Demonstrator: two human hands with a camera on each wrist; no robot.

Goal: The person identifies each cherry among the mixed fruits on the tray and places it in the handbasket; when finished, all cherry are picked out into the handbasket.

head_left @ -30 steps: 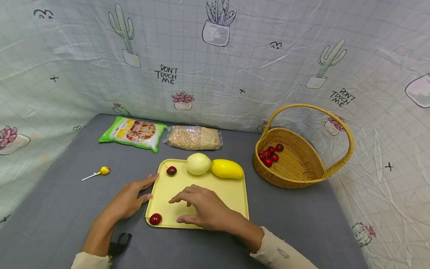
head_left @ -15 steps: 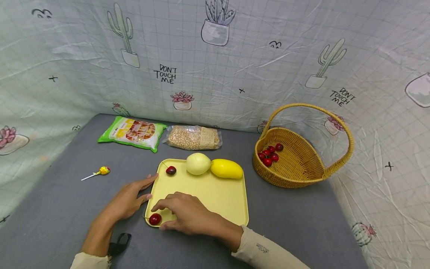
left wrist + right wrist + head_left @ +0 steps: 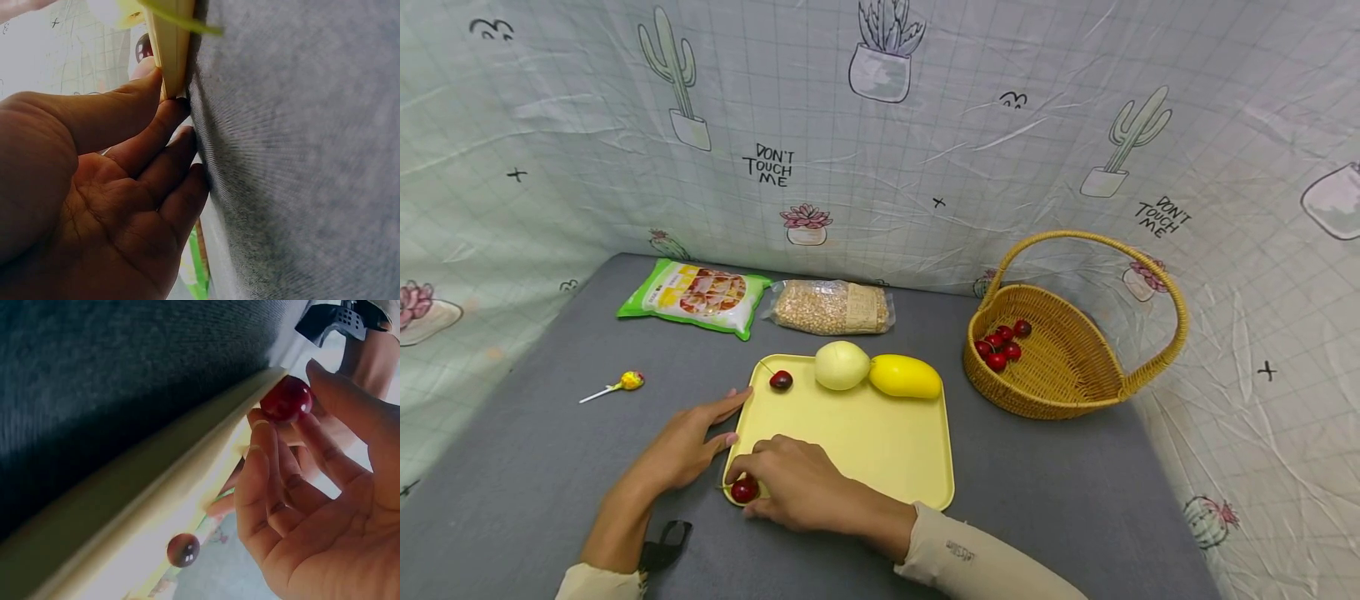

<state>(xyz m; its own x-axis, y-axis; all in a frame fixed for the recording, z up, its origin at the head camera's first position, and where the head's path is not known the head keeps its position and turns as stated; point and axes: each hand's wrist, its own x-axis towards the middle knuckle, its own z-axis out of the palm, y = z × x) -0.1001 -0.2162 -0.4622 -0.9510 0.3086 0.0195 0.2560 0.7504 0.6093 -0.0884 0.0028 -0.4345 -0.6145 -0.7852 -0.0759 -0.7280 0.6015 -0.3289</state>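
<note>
A pale yellow tray [image 3: 850,450] lies on the grey table. My right hand [image 3: 797,483] is at its near left corner, fingers curled round a dark red cherry [image 3: 745,489]. In the right wrist view the fingers touch this cherry [image 3: 286,399], with the thumb close against its other side. The cherry's thin green stem sticks out past the tray's rim. My left hand [image 3: 688,446] rests at the tray's left edge, fingers extended; the left wrist view shows the thumb and forefinger touching the rim [image 3: 169,62]. Another cherry [image 3: 781,380] sits in the tray's far left corner.
At the tray's back are a pale round fruit [image 3: 842,365] and a yellow oblong fruit [image 3: 906,377]. A wicker basket [image 3: 1060,400] with several cherries stands right. Behind lie a green-edged food bag [image 3: 700,296] and a bag of grains [image 3: 827,307]; a lollipop [image 3: 631,381] lies left.
My right hand has moved left and toward me across the tray, and its fingers have closed round the near cherry. The left hand has stayed at the tray's edge.
</note>
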